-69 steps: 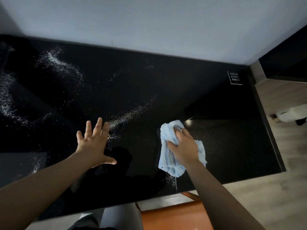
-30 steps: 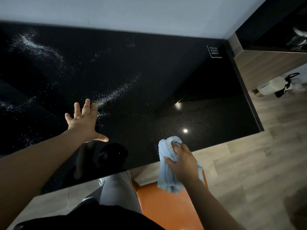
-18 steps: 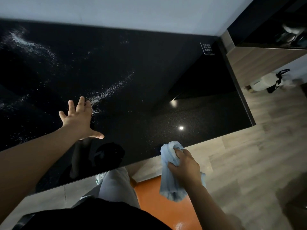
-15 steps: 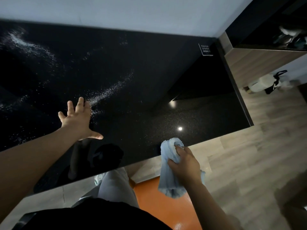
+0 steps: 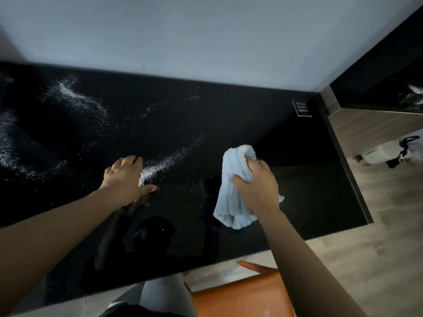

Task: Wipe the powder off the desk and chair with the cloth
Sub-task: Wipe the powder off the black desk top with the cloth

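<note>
**Q:** What is lying on the left?

**A:** A glossy black tabletop point(image 5: 229, 110) is stretching across the view below a pale grey wall point(image 5: 206, 30). Loose white powder point(image 5: 75, 97) is lying scattered over its left part in thin streaks and specks.

**Q:** And the person's left hand?

**A:** The left hand point(image 5: 124, 177) is resting palm down on the tabletop, left of centre. Its fingers point(image 5: 128, 160) are lying spread and holding nothing, and the thumb is pointing right. A denser diagonal streak of powder is running up and to the right from just beside this hand.

**Q:** Where is the cloth?

**A:** A light blue terry cloth point(image 5: 231, 202) is hanging bunched over the tabletop, right of centre and apart from the streak. The right hand point(image 5: 256, 188) is gripping it, with fingers point(image 5: 253, 164) and thumb curled tightly round the upper part. The loose lower end is drooping toward the near edge. Whether it is touching the surface cannot be told.

**Q:** What is sitting further right?

**A:** A small white-printed label point(image 5: 302, 108) is showing near the far right corner of the tabletop. Beyond the right edge, a pale wood-look floor point(image 5: 366, 259) is showing, with a white bag with black straps point(image 5: 389, 153) lying on it.

**Q:** And the chair?

**A:** A smooth orange chair seat point(image 5: 240, 298) is showing at the bottom, below the near edge of the tabletop.
</note>
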`<state>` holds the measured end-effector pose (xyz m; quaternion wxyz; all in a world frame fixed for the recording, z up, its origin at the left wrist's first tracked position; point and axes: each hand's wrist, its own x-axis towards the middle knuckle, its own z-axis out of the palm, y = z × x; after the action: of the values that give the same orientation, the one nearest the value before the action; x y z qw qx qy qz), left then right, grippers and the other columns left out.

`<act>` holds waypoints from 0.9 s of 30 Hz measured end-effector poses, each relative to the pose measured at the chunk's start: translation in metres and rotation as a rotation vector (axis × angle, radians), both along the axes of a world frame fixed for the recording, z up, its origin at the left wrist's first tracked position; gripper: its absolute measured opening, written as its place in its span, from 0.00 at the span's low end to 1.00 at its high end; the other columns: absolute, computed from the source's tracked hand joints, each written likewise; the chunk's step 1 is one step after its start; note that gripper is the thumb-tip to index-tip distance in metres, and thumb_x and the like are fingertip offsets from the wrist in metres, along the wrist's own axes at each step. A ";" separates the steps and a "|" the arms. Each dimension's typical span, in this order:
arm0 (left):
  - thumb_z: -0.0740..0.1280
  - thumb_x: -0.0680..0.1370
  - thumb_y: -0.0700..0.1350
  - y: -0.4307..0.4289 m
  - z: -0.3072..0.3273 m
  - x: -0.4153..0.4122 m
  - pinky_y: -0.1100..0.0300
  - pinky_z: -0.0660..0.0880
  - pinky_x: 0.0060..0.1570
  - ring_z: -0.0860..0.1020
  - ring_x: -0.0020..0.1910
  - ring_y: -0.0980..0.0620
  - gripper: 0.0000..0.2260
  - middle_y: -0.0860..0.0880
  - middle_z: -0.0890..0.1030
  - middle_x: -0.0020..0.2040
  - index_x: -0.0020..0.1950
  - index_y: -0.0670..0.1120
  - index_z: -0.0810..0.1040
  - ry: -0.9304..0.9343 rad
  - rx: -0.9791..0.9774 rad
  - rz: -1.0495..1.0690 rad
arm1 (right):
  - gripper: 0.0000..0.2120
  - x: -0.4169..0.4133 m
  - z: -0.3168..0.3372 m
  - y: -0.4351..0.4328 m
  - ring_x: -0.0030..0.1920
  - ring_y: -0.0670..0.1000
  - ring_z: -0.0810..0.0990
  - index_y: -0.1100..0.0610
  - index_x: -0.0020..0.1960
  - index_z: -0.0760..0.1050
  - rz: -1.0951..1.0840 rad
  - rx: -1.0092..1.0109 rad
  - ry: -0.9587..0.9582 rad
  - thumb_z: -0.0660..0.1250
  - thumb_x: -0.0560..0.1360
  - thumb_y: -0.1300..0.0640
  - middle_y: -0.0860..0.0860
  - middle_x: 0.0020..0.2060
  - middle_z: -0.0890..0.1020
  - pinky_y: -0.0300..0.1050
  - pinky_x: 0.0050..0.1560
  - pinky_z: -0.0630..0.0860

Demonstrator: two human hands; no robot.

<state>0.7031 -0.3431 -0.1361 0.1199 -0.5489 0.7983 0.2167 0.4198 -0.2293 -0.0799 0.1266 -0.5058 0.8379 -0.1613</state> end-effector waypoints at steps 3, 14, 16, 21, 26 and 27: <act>0.63 0.73 0.67 -0.021 0.000 -0.005 0.44 0.60 0.72 0.54 0.76 0.43 0.42 0.45 0.55 0.77 0.78 0.45 0.54 -0.015 0.020 0.027 | 0.18 -0.008 0.002 -0.054 0.44 0.45 0.73 0.50 0.60 0.74 0.038 -0.010 -0.027 0.68 0.71 0.48 0.45 0.50 0.74 0.39 0.42 0.68; 0.60 0.74 0.68 -0.091 -0.022 -0.016 0.41 0.52 0.74 0.42 0.77 0.40 0.43 0.46 0.42 0.79 0.79 0.49 0.45 -0.082 0.063 0.124 | 0.11 -0.030 -0.012 -0.245 0.43 0.49 0.74 0.55 0.50 0.74 0.189 -0.018 -0.013 0.69 0.71 0.51 0.49 0.46 0.73 0.43 0.40 0.68; 0.60 0.72 0.70 -0.101 -0.028 -0.019 0.39 0.51 0.74 0.41 0.77 0.39 0.45 0.46 0.39 0.78 0.79 0.50 0.43 -0.100 0.047 0.132 | 0.11 -0.033 -0.018 -0.273 0.43 0.50 0.73 0.55 0.50 0.74 0.221 -0.010 0.003 0.68 0.71 0.51 0.49 0.47 0.73 0.44 0.40 0.68; 0.56 0.67 0.76 -0.108 -0.046 -0.023 0.37 0.46 0.72 0.35 0.76 0.39 0.51 0.46 0.31 0.76 0.77 0.51 0.35 -0.132 0.036 0.163 | 0.11 -0.033 -0.037 -0.329 0.42 0.51 0.73 0.56 0.50 0.74 0.282 0.027 0.048 0.68 0.72 0.51 0.50 0.47 0.73 0.43 0.38 0.66; 0.56 0.66 0.77 -0.108 -0.055 -0.023 0.36 0.43 0.72 0.31 0.74 0.39 0.52 0.46 0.28 0.75 0.77 0.51 0.33 -0.134 0.041 0.175 | 0.11 -0.027 -0.063 -0.364 0.45 0.53 0.75 0.55 0.49 0.72 0.304 0.088 0.066 0.68 0.72 0.50 0.50 0.47 0.74 0.44 0.39 0.67; 0.55 0.66 0.77 -0.108 -0.056 -0.023 0.36 0.43 0.72 0.31 0.74 0.39 0.52 0.46 0.27 0.75 0.76 0.51 0.32 -0.147 0.037 0.168 | 0.13 -0.026 -0.069 -0.368 0.47 0.54 0.76 0.56 0.52 0.73 0.302 0.102 0.065 0.67 0.72 0.50 0.50 0.48 0.75 0.45 0.40 0.68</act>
<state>0.6798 -0.4506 -0.1922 0.1699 -0.6259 0.7345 0.1997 0.3936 -0.5969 -0.1489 0.1479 -0.6239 0.7631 -0.0811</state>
